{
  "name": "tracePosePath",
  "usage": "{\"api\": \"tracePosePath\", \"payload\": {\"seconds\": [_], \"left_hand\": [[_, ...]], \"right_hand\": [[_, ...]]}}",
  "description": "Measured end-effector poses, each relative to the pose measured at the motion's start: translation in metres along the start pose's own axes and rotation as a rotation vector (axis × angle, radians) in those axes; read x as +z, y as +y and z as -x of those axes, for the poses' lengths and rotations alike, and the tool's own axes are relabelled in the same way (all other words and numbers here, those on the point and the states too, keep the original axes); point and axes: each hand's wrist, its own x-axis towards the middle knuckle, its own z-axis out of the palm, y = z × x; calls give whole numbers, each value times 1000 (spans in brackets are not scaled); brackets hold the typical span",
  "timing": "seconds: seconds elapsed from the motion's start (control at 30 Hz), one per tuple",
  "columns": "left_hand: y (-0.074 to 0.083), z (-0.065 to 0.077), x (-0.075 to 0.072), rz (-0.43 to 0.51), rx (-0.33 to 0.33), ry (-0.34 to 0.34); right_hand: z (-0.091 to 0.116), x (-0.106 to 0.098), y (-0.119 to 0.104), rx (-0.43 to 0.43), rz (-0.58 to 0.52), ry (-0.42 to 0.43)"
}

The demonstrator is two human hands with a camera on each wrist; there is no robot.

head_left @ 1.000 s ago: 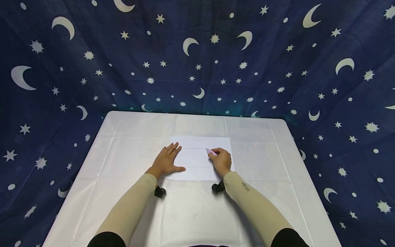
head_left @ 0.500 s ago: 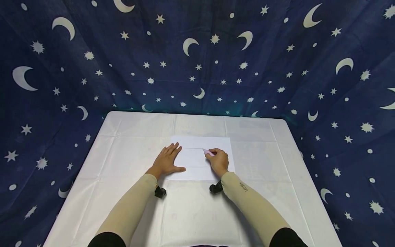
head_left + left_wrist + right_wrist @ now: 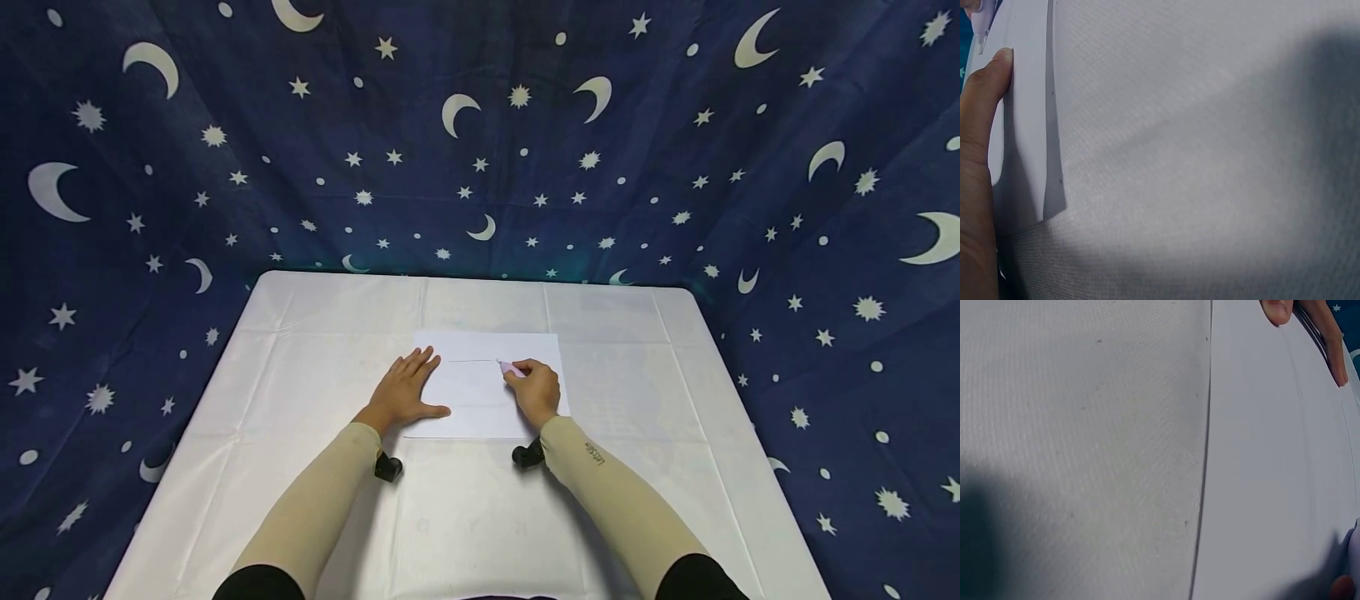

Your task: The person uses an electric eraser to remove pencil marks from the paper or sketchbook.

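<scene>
A white sheet of paper (image 3: 480,417) lies on the table with a thin dark line (image 3: 471,361) across its upper part. My left hand (image 3: 403,392) rests with spread fingers over the sheet's left edge. A light purple pen (image 3: 512,369) is pinched in my right hand (image 3: 538,392), its tip at the line's right end. In the left wrist view, the left thumb (image 3: 991,81) lies along the paper, and part of the pen (image 3: 983,15) shows at the top corner. Only a sliver of the pen (image 3: 1355,556) appears in the right wrist view.
A white cloth (image 3: 300,367) with fold creases covers the table. Behind it and at both sides hangs a dark blue curtain (image 3: 420,117) with moons and stars. Small black devices sit at both wrists.
My right hand and the pen shift slightly left along the line, then slightly right again. The left hand stays in place on the paper.
</scene>
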Motion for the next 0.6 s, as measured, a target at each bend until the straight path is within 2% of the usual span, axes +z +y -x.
{"api": "tracePosePath", "payload": {"seconds": [0.37,0.6], "left_hand": [[-1,-1,-1,6,18,11],[-3,-1,-4,3,1,-19]], "right_hand": [[5,7,-12,1,17,-20],[3,6,-13,-9,27,-6]]}}
